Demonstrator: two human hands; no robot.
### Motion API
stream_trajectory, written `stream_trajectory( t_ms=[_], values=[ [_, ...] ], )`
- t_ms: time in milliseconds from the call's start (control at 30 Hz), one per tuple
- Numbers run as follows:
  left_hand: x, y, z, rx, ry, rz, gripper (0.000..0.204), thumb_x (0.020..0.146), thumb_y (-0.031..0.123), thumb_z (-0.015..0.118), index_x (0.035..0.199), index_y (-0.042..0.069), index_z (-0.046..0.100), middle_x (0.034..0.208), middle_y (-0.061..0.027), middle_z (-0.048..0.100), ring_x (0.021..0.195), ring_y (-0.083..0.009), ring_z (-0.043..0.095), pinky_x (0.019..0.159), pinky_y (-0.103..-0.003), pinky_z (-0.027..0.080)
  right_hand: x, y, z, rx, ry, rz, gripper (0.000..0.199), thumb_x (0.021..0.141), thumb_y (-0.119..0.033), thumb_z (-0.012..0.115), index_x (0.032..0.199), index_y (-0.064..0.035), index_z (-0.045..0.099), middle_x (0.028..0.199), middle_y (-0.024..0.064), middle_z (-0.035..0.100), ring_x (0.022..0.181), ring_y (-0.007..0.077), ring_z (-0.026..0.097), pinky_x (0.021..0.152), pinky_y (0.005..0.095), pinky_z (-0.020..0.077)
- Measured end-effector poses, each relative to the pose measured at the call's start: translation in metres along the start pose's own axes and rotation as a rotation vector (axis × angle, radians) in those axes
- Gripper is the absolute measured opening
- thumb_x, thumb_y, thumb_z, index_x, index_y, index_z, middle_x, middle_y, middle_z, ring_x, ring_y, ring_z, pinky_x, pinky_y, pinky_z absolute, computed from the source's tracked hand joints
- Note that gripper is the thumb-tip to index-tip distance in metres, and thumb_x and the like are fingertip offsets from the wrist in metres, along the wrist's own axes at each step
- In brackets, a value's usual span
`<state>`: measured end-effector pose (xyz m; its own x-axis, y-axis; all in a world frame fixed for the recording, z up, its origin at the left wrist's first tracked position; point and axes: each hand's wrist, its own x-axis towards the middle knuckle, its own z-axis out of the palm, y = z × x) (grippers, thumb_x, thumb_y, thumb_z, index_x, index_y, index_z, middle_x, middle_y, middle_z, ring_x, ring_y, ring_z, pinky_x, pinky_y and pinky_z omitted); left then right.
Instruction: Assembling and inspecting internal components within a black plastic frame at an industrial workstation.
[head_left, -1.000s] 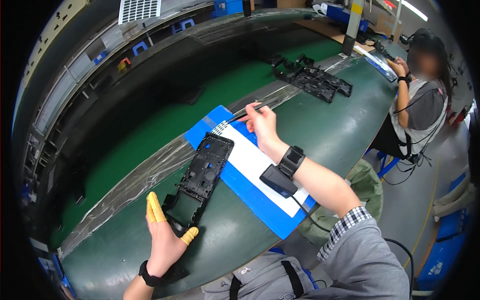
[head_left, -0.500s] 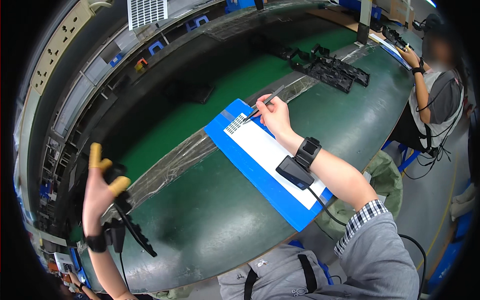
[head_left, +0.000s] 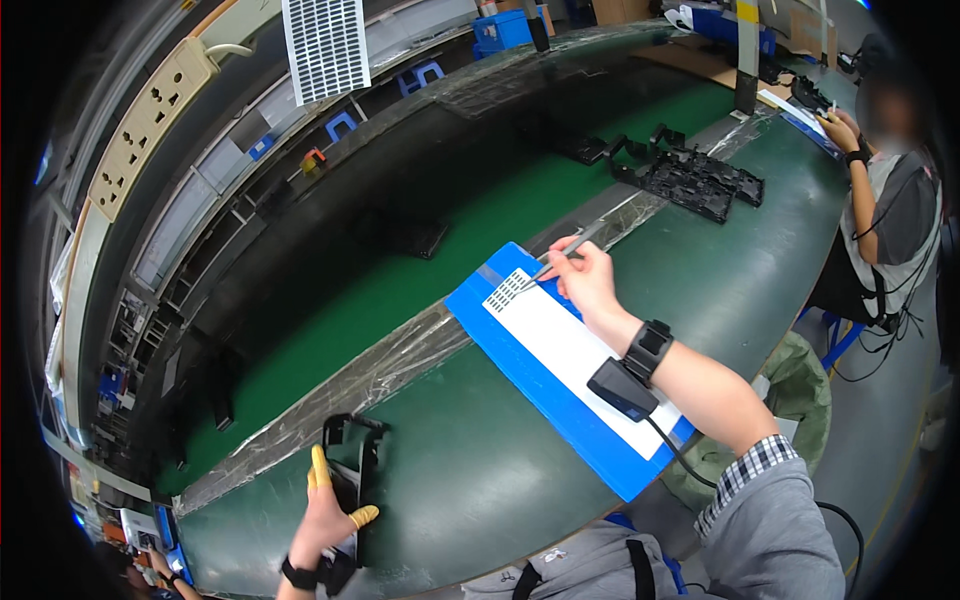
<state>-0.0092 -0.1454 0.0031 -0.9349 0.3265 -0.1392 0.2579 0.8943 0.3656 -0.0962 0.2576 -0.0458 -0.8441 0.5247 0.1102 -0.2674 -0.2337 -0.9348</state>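
Observation:
My right hand (head_left: 588, 278) is closed in a pinch around grey tweezers (head_left: 578, 249). Their tips meet the edge of a small grid of dark labels (head_left: 508, 290) at the top of a white backing sheet (head_left: 560, 335). The sheet lies on a blue board (head_left: 530, 395), slanting across the table. At the lower left, my left hand (head_left: 322, 520), with yellow finger cots on some fingers, grips a black plastic frame (head_left: 368, 462) between thumb and fingers. Part of the frame is hidden behind the hand.
Black moulded parts (head_left: 690, 180) lie beyond the board, to the right. Another dark part (head_left: 415, 238) lies on the green surface farther back. A power strip (head_left: 150, 125) and a hanging label sheet (head_left: 326, 50) are at upper left. A co-worker (head_left: 890, 210) sits at right.
My left hand has come right and nearer, bringing the black frame over the near table. The tweezers stay at the labels in my right hand. The whole view has shifted.

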Motion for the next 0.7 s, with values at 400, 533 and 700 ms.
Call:
stream_trajectory(
  t_ms=[400,533,700],
  values=[
    [0.243,-0.060,-0.080,0.181,0.575,-0.490,0.104,0.059,0.048,0.061,0.122,-0.003,-0.004,0.120,-0.0303,0.020,0.110,-0.0390,0.026,0.089,-0.040,0.025,0.001,-0.006,-0.004,0.030,-0.003,0.032,0.005,0.076,-0.007,0.050,0.080,-0.0040,0.048,0.056,0.0074,0.055,0.037,0.0047,0.041,0.034,0.0174,0.0280],
    [0.319,-0.057,-0.064,0.635,0.634,-0.151,0.072,0.067,0.027,0.055,0.122,0.000,0.018,0.125,-0.0186,0.018,0.114,-0.0326,0.020,0.089,-0.045,0.021,0.000,-0.002,0.005,0.036,-0.001,0.010,0.005,0.076,-0.006,0.049,0.081,-0.0031,0.047,0.055,0.0068,0.055,0.038,0.0049,0.043,0.033,0.0169,0.0288],
    [0.360,-0.015,-0.035,0.768,0.440,0.389,0.052,0.062,-0.002,0.045,0.112,-0.002,0.034,0.119,-0.0181,0.031,0.112,-0.0262,0.027,0.092,-0.041,0.021,-0.001,-0.004,0.003,0.000,-0.014,0.048,0.006,0.077,-0.005,0.048,0.082,-0.0023,0.047,0.057,0.0088,0.056,0.036,0.0041,0.038,0.033,0.0169,0.0264]
  ],
)
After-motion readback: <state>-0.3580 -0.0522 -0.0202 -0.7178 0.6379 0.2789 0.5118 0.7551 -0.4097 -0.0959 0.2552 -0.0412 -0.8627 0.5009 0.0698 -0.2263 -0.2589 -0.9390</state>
